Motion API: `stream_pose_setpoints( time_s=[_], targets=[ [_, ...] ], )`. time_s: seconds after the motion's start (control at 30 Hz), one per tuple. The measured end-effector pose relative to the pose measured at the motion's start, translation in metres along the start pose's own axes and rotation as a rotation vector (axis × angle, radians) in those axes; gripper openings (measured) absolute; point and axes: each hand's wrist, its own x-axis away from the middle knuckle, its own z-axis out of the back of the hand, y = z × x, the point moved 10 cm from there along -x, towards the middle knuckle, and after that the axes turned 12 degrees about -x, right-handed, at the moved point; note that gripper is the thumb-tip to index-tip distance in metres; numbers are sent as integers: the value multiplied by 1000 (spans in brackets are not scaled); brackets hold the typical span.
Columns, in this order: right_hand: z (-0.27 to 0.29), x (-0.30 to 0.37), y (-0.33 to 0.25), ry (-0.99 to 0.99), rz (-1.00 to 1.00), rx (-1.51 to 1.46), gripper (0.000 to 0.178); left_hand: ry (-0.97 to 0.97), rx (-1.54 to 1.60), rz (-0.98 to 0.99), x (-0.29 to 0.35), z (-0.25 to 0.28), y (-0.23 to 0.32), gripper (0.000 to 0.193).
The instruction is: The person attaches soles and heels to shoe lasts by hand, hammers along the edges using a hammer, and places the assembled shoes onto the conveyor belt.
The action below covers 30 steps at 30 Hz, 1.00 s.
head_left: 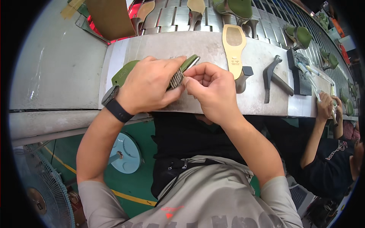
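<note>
My left hand point(154, 81) is wrapped over a green shoe last point(125, 73), lying on its side above the bench. A dark, glittery ribbed strap point(176, 79) crosses the last between my hands. The last's far end point(190, 61) sticks out beyond my left fingers, with a pale edge along it. Closed in a pinch, my right hand point(213, 85) is at the strap's edge, touching or nearly touching it. What lies between its thumb and fingertips is hidden.
A beige insole point(234, 47) leans by a dark heel point(243, 79). Right of it lie a hammer point(279, 78) and a dark block-like holder point(300, 72). Shoes on green lasts point(237, 8) ride the metal conveyor point(167, 17) behind. A co-worker's hands point(326, 106) work at the right.
</note>
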Motion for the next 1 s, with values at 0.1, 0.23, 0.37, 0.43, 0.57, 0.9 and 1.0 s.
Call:
stream_pose_setpoints(
  time_s=[0.1,0.23,0.37,0.43,0.57,0.9,1.0],
  targets=[
    [5,1,6,38,-83,-76,14,100,31,21,2,3,-8,66],
    [19,3,17,77,-193,-113,13,87,38,30,-1,2,-11,66],
    [4,-2,13,18,-183,-170,14,98,20,24,0,2,-13,68],
    [-3,-5,13,-3,-169,-204,13,94,22,28,0,1,-15,69],
    [-1,-10,26,-2,-210,-186,12,100,45,31,-2,2,-16,69],
    [-3,-13,29,-102,-222,-215,14,84,55,36,-2,-1,-17,70],
    [-4,-16,27,-118,-231,-169,14,95,65,35,-2,-2,-18,71]
  ],
)
